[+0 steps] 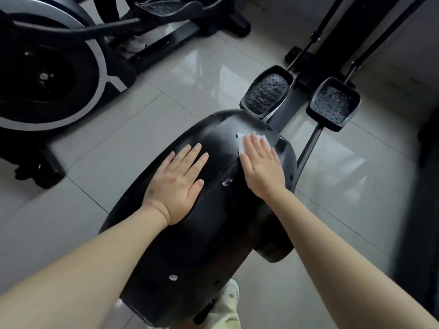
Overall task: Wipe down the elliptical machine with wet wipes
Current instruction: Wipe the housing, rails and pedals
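From the head camera, the elliptical machine's housing [213, 229] fills the middle: a smooth, glossy black plastic shell, rounded like a wheel arch, with a seam running along its crown and a small white round mark [173, 277] low on its near side. The left hand [178, 184] lies flat on the left slope of the shell, fingers straight and slightly spread, gripping nothing. The right hand [261, 169] lies flat on the right slope, fingers straight and close together, pressing a thin white wet wipe [241, 146] against the plastic; the wipe's crumpled edge shows beyond the fingertips and along the hand's left side. The two hands are apart, one either side of the seam. Beyond the shell sit two black pedals, the left pedal [267, 92] and the right pedal [332, 103], both tray-shaped with raised rims and bumpy treads, carried on dark metal bars. The floor [142, 119] is pale, shiny square tile with thin grout lines. At upper left stands a second machine [47, 72] with a large black disc ringed in grey. A pale shoe [229, 295] shows under the shell's near edge.
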